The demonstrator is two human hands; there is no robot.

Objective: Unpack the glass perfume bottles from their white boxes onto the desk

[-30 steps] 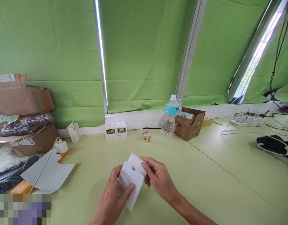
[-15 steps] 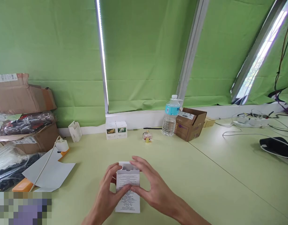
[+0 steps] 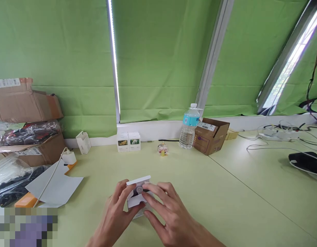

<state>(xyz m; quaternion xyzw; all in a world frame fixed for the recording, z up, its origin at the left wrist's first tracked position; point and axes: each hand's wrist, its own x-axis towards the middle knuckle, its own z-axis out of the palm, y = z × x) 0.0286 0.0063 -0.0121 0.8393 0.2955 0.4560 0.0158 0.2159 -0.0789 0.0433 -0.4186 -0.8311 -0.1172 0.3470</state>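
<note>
A small white carton [image 3: 134,202] with printed sides is tilted up above the table, its top flap raised. Inside its opening shows a round, greyish, translucent cap [image 3: 139,189] with something dark around it; the rest of that item is hidden in the carton. My left hand [image 3: 116,206] is closed around the carton's left side, thumb across the front. At the opening, my right hand [image 3: 168,209] has its index and middle fingertips pinched at the cap's right edge, while its thumb lies lower, near the carton's front.
Behind stand a round glass perfume bottle [image 3: 162,149], two small white picture boxes [image 3: 128,144], a water bottle [image 3: 188,132] and an open cardboard box [image 3: 211,137]. Paper [image 3: 56,187], cartons and plastic bags crowd the left. Cables and a black object [image 3: 306,162] lie right.
The carton has tilted so that its opening faces me, and the round cap now shows. My right fingers have moved from the carton's side and front to the opening.
</note>
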